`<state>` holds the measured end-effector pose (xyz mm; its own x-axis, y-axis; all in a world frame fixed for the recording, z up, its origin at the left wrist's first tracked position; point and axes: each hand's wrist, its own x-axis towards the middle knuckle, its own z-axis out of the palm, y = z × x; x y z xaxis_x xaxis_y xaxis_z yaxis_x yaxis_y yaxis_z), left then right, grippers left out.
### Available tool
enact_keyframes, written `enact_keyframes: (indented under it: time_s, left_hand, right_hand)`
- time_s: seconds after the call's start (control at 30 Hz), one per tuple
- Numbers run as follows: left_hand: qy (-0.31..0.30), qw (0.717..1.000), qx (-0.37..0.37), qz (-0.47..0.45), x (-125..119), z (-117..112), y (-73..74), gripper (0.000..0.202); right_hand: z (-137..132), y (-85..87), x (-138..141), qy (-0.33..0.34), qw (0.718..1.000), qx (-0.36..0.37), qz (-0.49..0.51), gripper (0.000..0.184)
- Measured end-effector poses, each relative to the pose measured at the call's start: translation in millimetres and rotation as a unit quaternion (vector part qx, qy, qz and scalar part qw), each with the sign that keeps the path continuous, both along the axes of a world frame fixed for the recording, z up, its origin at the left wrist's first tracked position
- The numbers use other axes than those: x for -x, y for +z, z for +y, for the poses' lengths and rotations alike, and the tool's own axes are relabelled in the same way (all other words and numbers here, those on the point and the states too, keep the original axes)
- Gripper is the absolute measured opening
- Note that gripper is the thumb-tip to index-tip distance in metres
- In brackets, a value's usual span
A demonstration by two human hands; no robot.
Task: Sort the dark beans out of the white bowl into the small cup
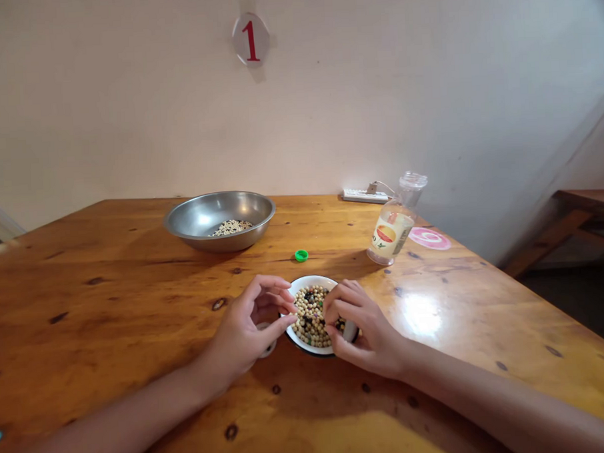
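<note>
A small white bowl [314, 283] of mixed pale and dark beans [310, 313] sits on the wooden table [109, 295] in front of me. My left hand [249, 329] rests at the bowl's left rim, fingers curled, with the fingertips over the beans. My right hand [359, 327] is at the bowl's right rim, fingers bent and pinched down into the beans. Whatever the fingertips hold is too small to make out. A small white object [269, 350] lies partly hidden under my left hand.
A steel bowl [219, 220] with a few sorted beans stands at the back. A green cap [301, 255] lies between the bowls. An open bottle [396, 222] stands at the right, near a pink sticker [429, 238] and a power strip [365, 196]. The table's edge runs along the right.
</note>
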<state>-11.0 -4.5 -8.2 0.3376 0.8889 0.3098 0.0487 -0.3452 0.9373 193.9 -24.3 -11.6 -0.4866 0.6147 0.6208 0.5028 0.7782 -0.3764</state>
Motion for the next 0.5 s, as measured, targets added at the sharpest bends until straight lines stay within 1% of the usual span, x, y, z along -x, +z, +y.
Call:
enact_keyframes:
  time_s: [0.17, 0.3, 0.5]
  left_hand:
    - [-0.002, 1.0, -0.003, 0.01, 0.9, -1.1, -1.0, 0.027]
    - [0.0, 1.0, -0.025, 0.019, 0.4, -2.2, -1.1, 0.025]
    - [0.003, 0.998, -0.044, 0.033, -0.1, -3.6, -1.9, 0.023]
  right_hand:
    - [-0.2, -0.5, 0.2, -0.005, 1.0, 0.002, -0.001, 0.013]
    - [-0.6, -2.2, 0.2, -0.006, 1.0, -0.015, -0.012, 0.012]
    - [-1.0, -0.7, 0.4, 0.013, 0.999, -0.027, -0.025, 0.01]
